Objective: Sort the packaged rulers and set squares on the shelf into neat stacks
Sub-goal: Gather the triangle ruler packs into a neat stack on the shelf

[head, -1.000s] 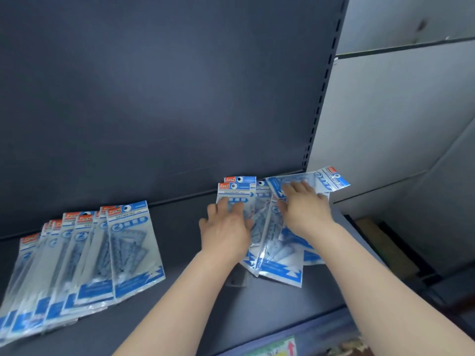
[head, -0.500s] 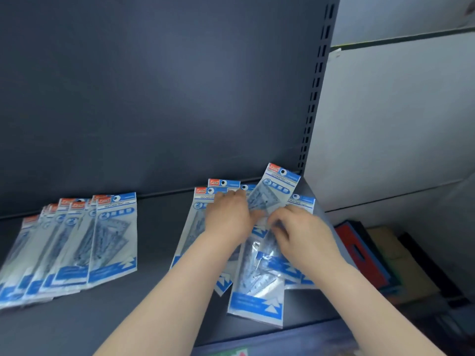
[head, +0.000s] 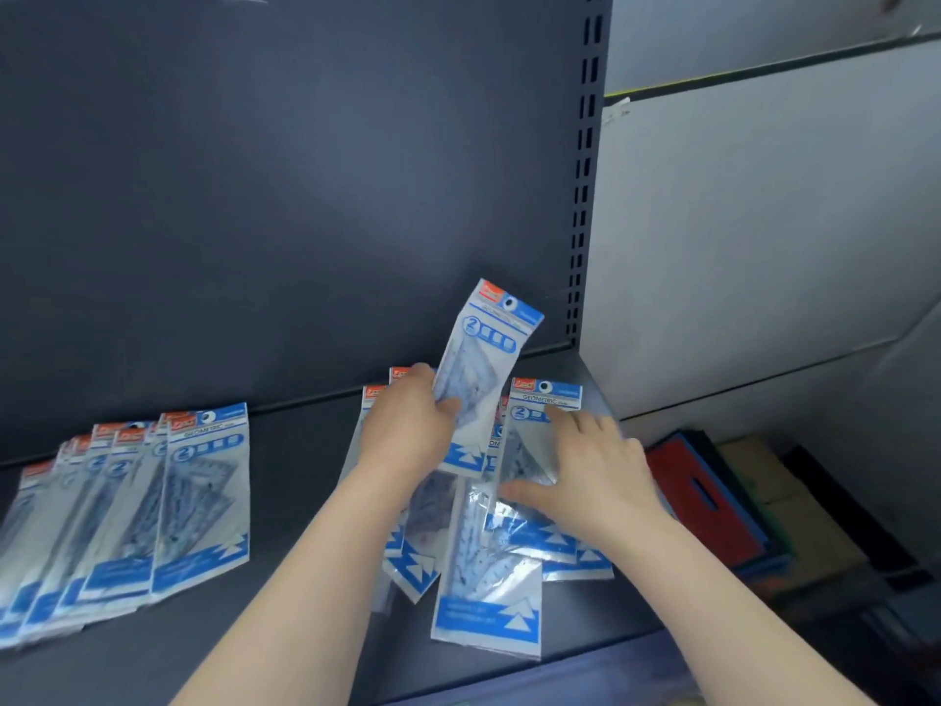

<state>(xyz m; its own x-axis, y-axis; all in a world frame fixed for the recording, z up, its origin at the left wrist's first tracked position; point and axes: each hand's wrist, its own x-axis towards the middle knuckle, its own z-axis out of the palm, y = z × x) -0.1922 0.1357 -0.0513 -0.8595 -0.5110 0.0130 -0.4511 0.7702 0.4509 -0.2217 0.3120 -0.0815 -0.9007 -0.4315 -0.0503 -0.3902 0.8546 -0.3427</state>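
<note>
Clear packets with blue and white labels hold rulers and set squares on a dark grey shelf point(head: 285, 501). My left hand point(head: 407, 430) grips one packet point(head: 483, 369) and holds it upright above a loose pile point(head: 483, 568) at the right end of the shelf. My right hand point(head: 596, 471) lies flat on the pile, its fingers spread over the top packet point(head: 540, 415). A fanned row of several packets point(head: 127, 507) lies at the left of the shelf.
The shelf's dark back panel point(head: 305, 196) rises behind, with a slotted upright point(head: 585, 170) at its right edge. A pale wall point(head: 764, 221) stands beyond. Red, blue and yellow flat items point(head: 723, 501) lie lower down at the right.
My left hand has lifted one packet off the right pile and raised it upright. My right hand has spread flat on the pile. The view has shifted slightly right.
</note>
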